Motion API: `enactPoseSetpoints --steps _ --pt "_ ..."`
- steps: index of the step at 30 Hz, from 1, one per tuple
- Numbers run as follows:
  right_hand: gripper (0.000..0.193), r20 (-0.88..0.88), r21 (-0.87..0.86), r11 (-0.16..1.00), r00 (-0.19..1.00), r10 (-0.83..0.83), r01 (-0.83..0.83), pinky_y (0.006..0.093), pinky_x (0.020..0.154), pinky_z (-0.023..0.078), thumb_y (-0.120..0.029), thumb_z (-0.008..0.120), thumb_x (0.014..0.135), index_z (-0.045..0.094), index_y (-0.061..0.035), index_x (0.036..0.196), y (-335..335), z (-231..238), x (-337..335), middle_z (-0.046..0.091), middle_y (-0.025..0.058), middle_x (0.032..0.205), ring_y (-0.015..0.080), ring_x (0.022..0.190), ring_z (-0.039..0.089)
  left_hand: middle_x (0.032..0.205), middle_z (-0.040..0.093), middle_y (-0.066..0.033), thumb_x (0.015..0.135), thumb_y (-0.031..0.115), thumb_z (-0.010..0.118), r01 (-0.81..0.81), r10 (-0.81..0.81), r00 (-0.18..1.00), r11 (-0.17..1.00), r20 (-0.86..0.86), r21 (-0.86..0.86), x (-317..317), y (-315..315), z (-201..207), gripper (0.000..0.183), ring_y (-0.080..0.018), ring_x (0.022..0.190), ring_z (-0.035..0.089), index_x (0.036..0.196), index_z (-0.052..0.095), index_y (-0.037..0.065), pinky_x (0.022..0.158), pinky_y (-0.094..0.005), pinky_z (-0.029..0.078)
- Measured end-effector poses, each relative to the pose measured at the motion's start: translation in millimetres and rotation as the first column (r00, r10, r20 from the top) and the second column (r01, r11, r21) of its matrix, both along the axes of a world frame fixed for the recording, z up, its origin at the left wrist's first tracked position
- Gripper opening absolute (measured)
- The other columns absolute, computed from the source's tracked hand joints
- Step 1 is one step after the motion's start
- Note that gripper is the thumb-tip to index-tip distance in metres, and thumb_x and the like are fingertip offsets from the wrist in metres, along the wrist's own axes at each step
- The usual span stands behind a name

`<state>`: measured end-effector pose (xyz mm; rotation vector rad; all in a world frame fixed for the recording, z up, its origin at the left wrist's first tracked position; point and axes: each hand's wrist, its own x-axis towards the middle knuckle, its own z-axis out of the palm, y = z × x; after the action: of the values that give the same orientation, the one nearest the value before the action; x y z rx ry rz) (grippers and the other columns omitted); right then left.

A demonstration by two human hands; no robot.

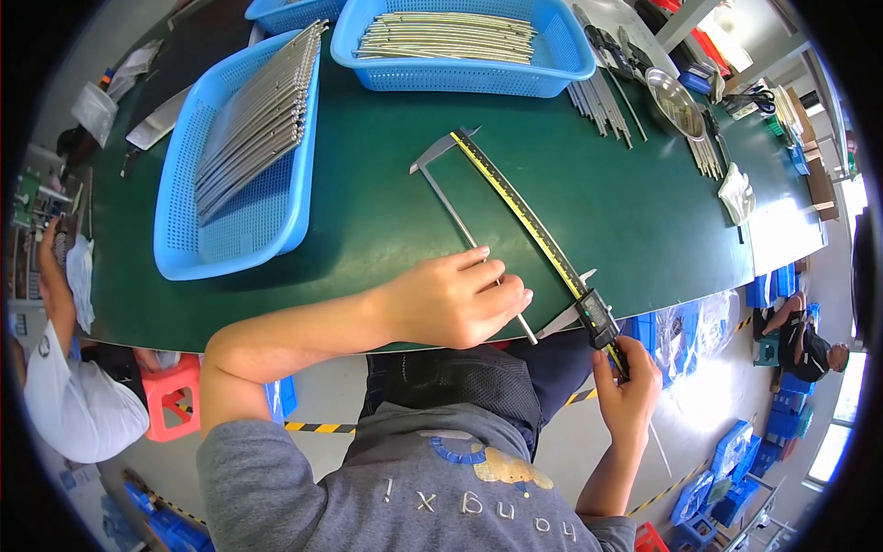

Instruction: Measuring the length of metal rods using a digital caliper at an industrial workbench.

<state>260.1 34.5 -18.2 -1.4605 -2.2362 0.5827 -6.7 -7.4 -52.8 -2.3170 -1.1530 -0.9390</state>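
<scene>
My left hand (457, 299) is closed around a thin metal rod (447, 201), gripped nearer its lower end. The rod lies slanted between the jaws of a long digital caliper (526, 213). Its far end meets the fixed jaw's tip, and its near end is close to the sliding jaw; whether it touches there I cannot tell. My right hand (627, 385) pinches the caliper's near end, just below the black display unit (598, 317). The caliper's far end rests over the green table (386, 221), while its near end reaches past the front edge.
A blue basket (170, 221) of stacked metal rods stands at the left. Another blue basket (460, 78) of rods sits at the back. Loose rods (602, 106), hand tools (618, 53), a metal bowl (674, 101) and a white cloth (736, 193) lie at the right. Two people sit farther off.
</scene>
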Motion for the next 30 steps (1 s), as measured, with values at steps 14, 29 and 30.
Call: enactPoseSetpoints --steps 14,29,30 --pt "0.024 -0.02 0.014 0.998 0.998 0.059 -0.059 0.0281 0.048 0.042 -0.013 0.071 0.076 0.061 -0.0018 0.095 -5.0 2.2 0.5 0.059 0.0084 0.071 0.0174 0.052 0.054 0.082 0.06 -0.0023 0.074 0.013 0.064 0.023 -0.029 0.997 0.997 -0.075 -0.072 -10.1 7.9 -0.1 0.013 -0.0185 0.081 0.061 0.085 0.065 0.005 0.075 -0.0348 0.055" --pt "0.024 -0.027 0.026 0.997 0.997 0.078 -0.077 0.0302 0.048 0.043 -0.018 0.072 0.078 0.062 -0.0036 0.094 -8.8 2.1 5.5 0.059 0.0068 0.071 0.0195 0.053 0.057 0.085 0.064 -0.0064 0.069 0.007 0.066 0.024 -0.035 0.998 0.978 -0.052 -0.209 -9.1 7.4 7.5 0.024 -0.0214 0.083 0.064 0.092 0.071 0.005 0.075 -0.035 0.057" --pt "0.024 -0.02 0.023 0.996 0.997 0.081 -0.081 0.0303 0.048 0.043 -0.019 0.072 0.078 0.062 -0.0036 0.094 -8.8 2.4 5.7 0.059 0.0068 0.071 0.0195 0.053 0.057 0.085 0.064 -0.0065 0.069 0.007 0.066 0.018 -0.03 0.998 0.976 -0.052 -0.215 -9.1 7.3 7.6 0.024 -0.0215 0.083 0.064 0.093 0.071 0.005 0.075 -0.0352 0.057"
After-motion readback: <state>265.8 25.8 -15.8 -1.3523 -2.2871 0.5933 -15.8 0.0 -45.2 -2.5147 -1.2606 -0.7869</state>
